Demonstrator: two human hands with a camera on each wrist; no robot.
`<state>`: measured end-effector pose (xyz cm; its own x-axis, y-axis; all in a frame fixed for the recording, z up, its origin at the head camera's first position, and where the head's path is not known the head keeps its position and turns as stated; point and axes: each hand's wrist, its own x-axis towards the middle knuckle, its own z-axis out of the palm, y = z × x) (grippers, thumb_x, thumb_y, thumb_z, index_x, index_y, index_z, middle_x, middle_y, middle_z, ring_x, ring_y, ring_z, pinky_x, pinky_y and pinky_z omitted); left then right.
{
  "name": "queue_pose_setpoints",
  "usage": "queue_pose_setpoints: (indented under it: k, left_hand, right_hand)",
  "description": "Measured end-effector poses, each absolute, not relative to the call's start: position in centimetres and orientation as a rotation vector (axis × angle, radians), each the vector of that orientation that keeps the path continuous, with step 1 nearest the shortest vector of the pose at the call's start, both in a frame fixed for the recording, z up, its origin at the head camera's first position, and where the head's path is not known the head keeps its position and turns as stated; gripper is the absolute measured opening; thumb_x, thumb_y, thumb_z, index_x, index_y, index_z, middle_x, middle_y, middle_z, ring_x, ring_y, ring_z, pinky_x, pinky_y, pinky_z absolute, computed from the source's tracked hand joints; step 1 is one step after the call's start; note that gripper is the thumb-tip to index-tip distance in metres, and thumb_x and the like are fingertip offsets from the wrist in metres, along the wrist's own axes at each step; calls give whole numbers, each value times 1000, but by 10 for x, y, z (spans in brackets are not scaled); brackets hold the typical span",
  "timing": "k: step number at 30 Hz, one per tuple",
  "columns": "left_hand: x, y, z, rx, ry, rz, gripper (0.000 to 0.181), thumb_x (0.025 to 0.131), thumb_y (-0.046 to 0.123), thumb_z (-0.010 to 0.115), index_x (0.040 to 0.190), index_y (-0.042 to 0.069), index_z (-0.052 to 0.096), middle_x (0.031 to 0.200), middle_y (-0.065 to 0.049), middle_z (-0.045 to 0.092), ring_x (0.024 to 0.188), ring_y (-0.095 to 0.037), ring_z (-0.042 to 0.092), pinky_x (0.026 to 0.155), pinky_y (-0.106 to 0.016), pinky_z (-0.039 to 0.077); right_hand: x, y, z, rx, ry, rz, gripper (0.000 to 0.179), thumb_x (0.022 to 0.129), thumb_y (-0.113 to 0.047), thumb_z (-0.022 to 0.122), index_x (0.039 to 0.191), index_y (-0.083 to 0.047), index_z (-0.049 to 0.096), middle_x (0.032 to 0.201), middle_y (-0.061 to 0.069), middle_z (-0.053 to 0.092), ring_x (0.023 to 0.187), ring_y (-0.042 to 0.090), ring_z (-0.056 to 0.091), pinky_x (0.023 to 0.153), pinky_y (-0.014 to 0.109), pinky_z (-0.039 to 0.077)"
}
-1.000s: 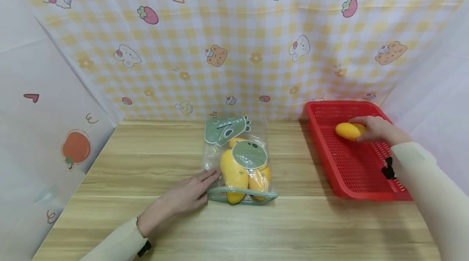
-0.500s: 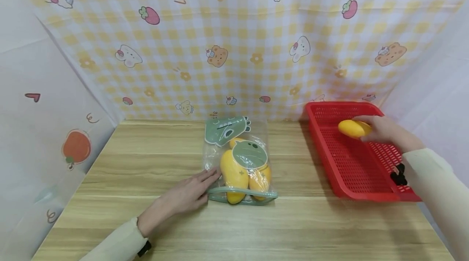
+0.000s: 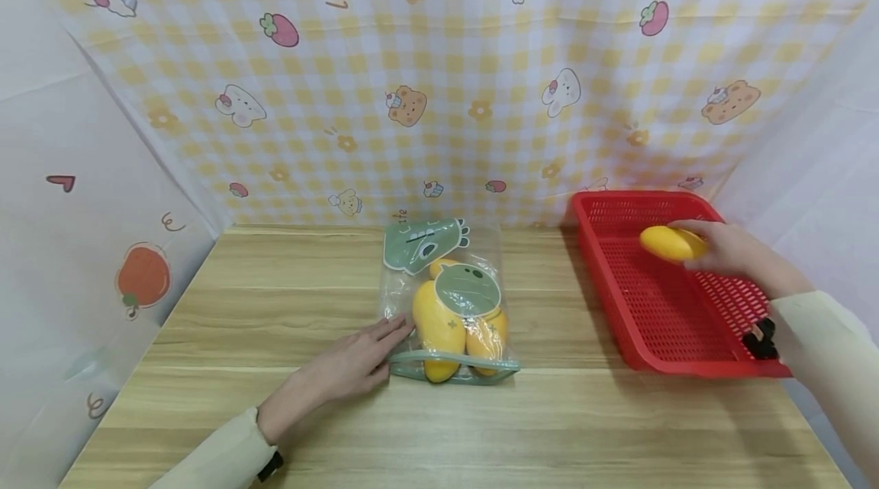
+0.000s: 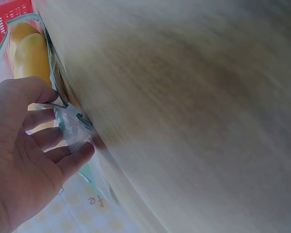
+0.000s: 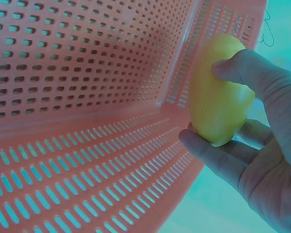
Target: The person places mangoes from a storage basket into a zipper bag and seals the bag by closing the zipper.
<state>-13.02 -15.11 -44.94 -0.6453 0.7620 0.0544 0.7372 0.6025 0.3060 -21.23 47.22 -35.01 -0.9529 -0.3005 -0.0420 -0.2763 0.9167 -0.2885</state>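
My right hand [image 3: 731, 252] holds a yellow mango [image 3: 673, 243] over the far part of the red plastic basket [image 3: 621, 313]. In the right wrist view, the thumb presses one face of the mango [image 5: 218, 107] and the fingers support it from below. My left hand [image 3: 350, 361] rests at the left edge of a clear zip bag [image 3: 398, 298] with green cartoon prints, its fingers extended against the plastic. Several mangoes [image 3: 439, 321] lie inside the bag, partly hidden by the prints. In the left wrist view the fingers [image 4: 48, 138] touch the bag's side near its green zip strip.
Wooden table [image 3: 288, 275] lies under the bag and basket. A yellow checked cloth [image 3: 453, 39] with cartoon prints hangs right behind them. White sheets [image 3: 75, 260] flank the table on both sides.
My right hand has shifted a little to the right with the mango in its grip, and the mango looks raised slightly within the basket area. The left hand and bag stay put.
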Motion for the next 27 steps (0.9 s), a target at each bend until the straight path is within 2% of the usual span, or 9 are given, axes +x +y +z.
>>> queue_pose_setpoints:
  k: [5, 13, 19, 27]
  left_hand:
    - [-130, -151, -449, 1272, 2737, 457, 68, 92, 9, 65, 155, 2, 39, 156, -22, 38, 139, -40, 41, 108, -52, 41]
    - [-131, -152, -451, 1267, 2739, 453, 69, 92, 10, 66, 155, 2, 39, 157, -22, 37, 140, -39, 41, 109, -51, 39]
    - [-130, -153, -451, 1267, 2747, 448, 69, 92, 11, 66, 155, 2, 40, 156, -22, 38, 139, -39, 41, 110, -51, 39]
    - [-130, -153, -451, 1268, 2751, 446, 68, 92, 11, 66, 155, 3, 40, 156, -22, 38, 140, -39, 41, 110, -51, 39]
  right_hand:
    - [-208, 471, -349, -420, 2989, -445, 68, 82, -7, 83, 140, 7, 50, 111, 23, 63, 89, 35, 56, 77, 58, 53]
    - [-202, 464, -346, -394, 2982, -459, 69, 82, -7, 83, 141, 7, 49, 111, 23, 63, 88, 33, 56, 73, 49, 55]
    - [-199, 462, -342, -465, 3024, -392, 69, 80, -7, 85, 139, 7, 51, 102, 17, 64, 77, 25, 54, 65, 41, 49]
    - [-194, 457, -338, -512, 3064, -355, 70, 78, -7, 86, 138, 4, 53, 94, 11, 63, 70, 21, 50, 61, 37, 44]
